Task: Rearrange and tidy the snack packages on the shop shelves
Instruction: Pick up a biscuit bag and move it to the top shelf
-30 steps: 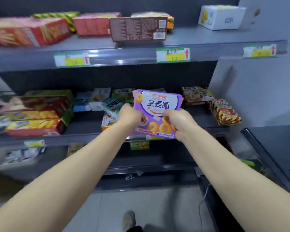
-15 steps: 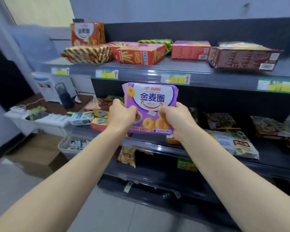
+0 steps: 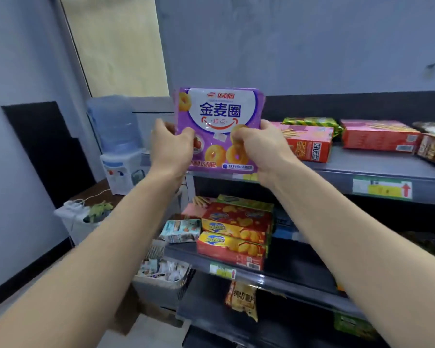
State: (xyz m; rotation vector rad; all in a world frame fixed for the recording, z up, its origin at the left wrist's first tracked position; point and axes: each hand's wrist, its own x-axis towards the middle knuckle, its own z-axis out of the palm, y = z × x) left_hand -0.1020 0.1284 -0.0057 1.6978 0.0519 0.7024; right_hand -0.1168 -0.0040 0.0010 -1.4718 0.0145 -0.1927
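Head view: my left hand (image 3: 172, 146) and right hand (image 3: 260, 146) curl their fingers (image 3: 239, 133) round the purple packet (image 3: 220, 114) (label outward); I'd seat it squarely on the top shelf (image 3: 372, 169).

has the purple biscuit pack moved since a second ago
Yes: the purple plastic biscuit pack rose from below the grey top shelf to level with its left end.
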